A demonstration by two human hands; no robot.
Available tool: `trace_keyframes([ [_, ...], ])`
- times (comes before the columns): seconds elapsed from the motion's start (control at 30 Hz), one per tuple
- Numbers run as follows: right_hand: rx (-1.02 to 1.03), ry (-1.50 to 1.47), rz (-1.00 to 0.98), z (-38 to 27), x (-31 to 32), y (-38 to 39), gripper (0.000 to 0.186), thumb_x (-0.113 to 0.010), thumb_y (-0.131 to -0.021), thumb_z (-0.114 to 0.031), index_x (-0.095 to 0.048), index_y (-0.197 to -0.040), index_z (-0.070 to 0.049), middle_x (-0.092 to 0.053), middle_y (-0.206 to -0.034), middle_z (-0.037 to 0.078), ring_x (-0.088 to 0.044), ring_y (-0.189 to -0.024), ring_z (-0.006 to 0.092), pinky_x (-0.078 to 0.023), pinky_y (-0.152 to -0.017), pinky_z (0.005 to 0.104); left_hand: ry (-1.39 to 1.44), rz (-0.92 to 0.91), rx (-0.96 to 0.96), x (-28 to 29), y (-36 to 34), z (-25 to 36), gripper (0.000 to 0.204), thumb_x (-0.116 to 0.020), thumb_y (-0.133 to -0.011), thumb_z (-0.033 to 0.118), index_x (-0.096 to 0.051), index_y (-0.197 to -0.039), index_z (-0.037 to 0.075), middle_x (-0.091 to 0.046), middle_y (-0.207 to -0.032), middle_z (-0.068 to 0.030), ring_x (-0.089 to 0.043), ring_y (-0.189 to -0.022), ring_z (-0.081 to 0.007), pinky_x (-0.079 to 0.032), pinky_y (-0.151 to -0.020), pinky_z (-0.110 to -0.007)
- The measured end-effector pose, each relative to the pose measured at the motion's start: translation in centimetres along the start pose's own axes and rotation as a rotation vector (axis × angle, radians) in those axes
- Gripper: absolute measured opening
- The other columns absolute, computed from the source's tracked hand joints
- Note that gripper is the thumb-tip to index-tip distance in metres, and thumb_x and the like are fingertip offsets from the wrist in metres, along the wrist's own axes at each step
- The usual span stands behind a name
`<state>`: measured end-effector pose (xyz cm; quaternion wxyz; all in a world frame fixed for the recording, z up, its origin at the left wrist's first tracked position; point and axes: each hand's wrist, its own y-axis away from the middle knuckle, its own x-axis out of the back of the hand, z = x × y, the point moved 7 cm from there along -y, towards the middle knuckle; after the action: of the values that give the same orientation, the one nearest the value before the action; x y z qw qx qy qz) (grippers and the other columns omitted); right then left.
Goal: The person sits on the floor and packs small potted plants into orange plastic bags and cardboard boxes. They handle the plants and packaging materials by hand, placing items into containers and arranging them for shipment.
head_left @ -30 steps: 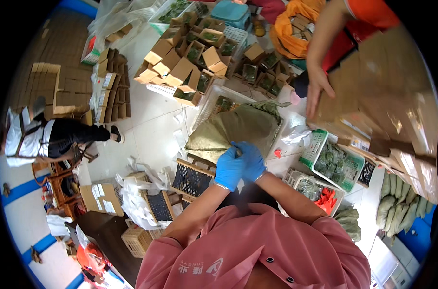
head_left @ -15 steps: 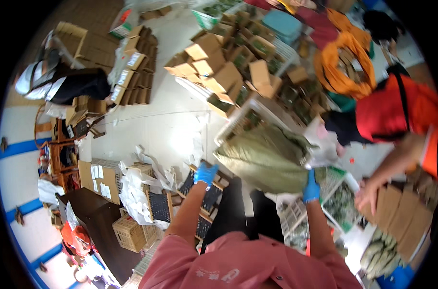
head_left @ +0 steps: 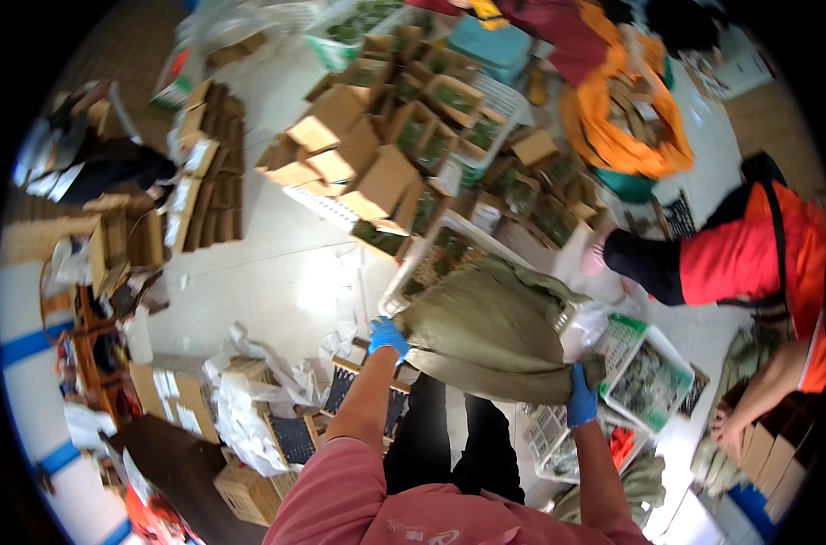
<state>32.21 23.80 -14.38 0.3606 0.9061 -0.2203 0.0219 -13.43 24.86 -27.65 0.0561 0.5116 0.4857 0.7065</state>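
Note:
An olive-green woven sack (head_left: 490,322) stretches between my two blue-gloved hands, in front of my legs. My left hand (head_left: 388,339) has closed round its left corner. Around the sack's right end my right hand (head_left: 583,397) is closed. The sack's far side lies over part of a white plastic crate (head_left: 396,298), in which small green and reddish pieces show. The sack hides the rest of that crate.
Open cardboard boxes (head_left: 376,186) with green contents crowd beyond the crate. A green-and-white crate (head_left: 653,386) stands to my right. Another person's hand (head_left: 727,431) touches cartons at far right. Slatted wooden frames (head_left: 345,391) and white wrapping (head_left: 245,409) lie left of my legs.
My left hand, earlier apart from the sack, now grips its left corner. The sack is spread wider and nearer to me. At right, the other person's hand has come down onto the cartons.

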Motion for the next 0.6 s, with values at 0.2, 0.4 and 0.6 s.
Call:
trace_keyframes([
  [0.2,-0.011,0.144,0.0,0.8,1.0,-1.8,0.053,-0.064,-0.086,-0.034,-0.054,-0.123,0.003,-0.055,-0.126,0.012,-0.051,-0.114,0.0178,-0.04,-0.096,0.031,-0.201,-0.306,-0.108,-6.9,-4.6,-3.3,0.036,-0.052,-0.083,0.019,-0.061,-0.112,-0.001,-0.057,-0.119,-0.0226,-0.057,-0.11,-0.0346,-0.047,-0.091,-0.041],
  [0.4,-0.09,0.25,0.041,1.1,0.3,-0.5,0.062,-0.069,-0.081,-0.041,-0.055,-0.122,0.003,-0.059,-0.12,0.012,-0.056,-0.108,0.0177,-0.044,-0.092,0.0302,-0.37,-0.334,-0.349,-9.8,-1.8,-6.1,0.022,-0.054,-0.083,0.02,-0.071,-0.093,0.011,-0.066,-0.1,-0.0175,-0.063,-0.096,-0.0329,-0.05,-0.082,-0.042],
  [0.6,0.232,0.237,-0.006,-6.3,-2.3,3.2,0.04,-0.065,-0.087,-0.028,-0.058,-0.116,0.0,-0.062,-0.112,0.007,-0.056,-0.103,0.0141,-0.043,-0.09,0.0272,0.14,-0.11,-0.612,-6.1,6.7,-2.6,0.019,-0.06,-0.078,0.023,-0.069,-0.082,0.007,-0.067,-0.088,-0.0162,-0.065,-0.083,-0.0312,-0.05,-0.077,-0.04],
])
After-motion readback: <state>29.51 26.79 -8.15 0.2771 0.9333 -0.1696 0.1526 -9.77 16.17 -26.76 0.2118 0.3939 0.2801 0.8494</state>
